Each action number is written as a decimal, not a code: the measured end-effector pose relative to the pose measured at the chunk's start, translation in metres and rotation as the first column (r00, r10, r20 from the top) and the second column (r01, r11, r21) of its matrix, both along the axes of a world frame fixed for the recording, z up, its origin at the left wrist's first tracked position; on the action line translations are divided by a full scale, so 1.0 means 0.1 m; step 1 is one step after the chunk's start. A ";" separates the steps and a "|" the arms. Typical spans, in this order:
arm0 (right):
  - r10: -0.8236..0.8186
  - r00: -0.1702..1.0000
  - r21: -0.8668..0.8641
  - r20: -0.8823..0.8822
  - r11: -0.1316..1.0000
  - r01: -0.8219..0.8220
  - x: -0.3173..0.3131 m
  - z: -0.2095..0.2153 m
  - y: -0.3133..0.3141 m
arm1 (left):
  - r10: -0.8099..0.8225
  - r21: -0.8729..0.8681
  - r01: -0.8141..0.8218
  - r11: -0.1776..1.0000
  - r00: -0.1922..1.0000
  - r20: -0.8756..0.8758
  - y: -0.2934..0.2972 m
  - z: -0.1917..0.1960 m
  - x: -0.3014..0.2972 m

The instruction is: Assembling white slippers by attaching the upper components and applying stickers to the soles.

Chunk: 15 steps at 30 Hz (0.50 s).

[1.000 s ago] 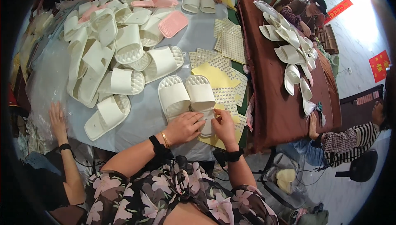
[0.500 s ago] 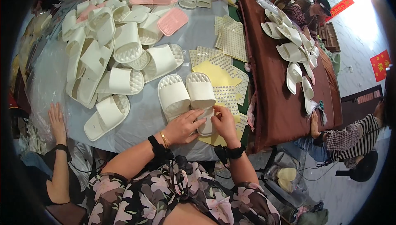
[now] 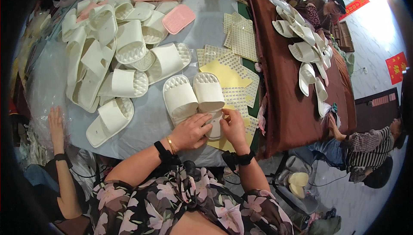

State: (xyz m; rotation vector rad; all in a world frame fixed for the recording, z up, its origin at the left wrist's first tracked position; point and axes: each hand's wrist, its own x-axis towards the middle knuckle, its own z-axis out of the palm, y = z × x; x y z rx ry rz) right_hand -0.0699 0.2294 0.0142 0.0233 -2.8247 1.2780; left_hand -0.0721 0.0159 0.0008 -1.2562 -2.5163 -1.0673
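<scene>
Two white slippers lie side by side on the grey table (image 3: 206, 32) in front of me: a left one (image 3: 178, 98) and a right one (image 3: 209, 94). My left hand (image 3: 191, 131) rests on the heel ends of the pair, fingers curled over them. My right hand (image 3: 232, 128) grips the heel of the right slipper from the right side. Both wrists carry black bands. Under and beside the pair lie yellow sheets (image 3: 223, 75) and perforated cream sticker sheets (image 3: 241, 37).
A heap of white slippers (image 3: 116, 58) and a pink sole (image 3: 178, 18) fill the table's left and far part. A brown-covered table (image 3: 288, 106) with more slippers (image 3: 305, 50) stands right. Another person's hand (image 3: 56, 121) rests at the left edge; a seated person (image 3: 365, 149) is at the right.
The pair of slippers has stayed put. My two hands have closed in a little over the heel ends; my right hand now wraps the right slipper's heel.
</scene>
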 end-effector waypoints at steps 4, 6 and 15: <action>0.017 0.991 0.099 -0.135 0.995 -0.003 0.08 0.03 -0.09 | 0.018 0.010 -0.018 1.000 1.000 0.000 0.00 0.01 0.02; 0.094 0.993 0.092 -0.073 0.992 -0.088 0.12 -0.05 -0.07 | 0.020 0.011 -0.020 1.000 1.000 -0.002 0.02 0.02 0.02; 0.046 0.998 -0.041 0.036 0.998 -0.045 0.13 0.14 -0.17 | 0.023 0.014 -0.023 1.000 1.000 0.013 0.00 0.03 0.01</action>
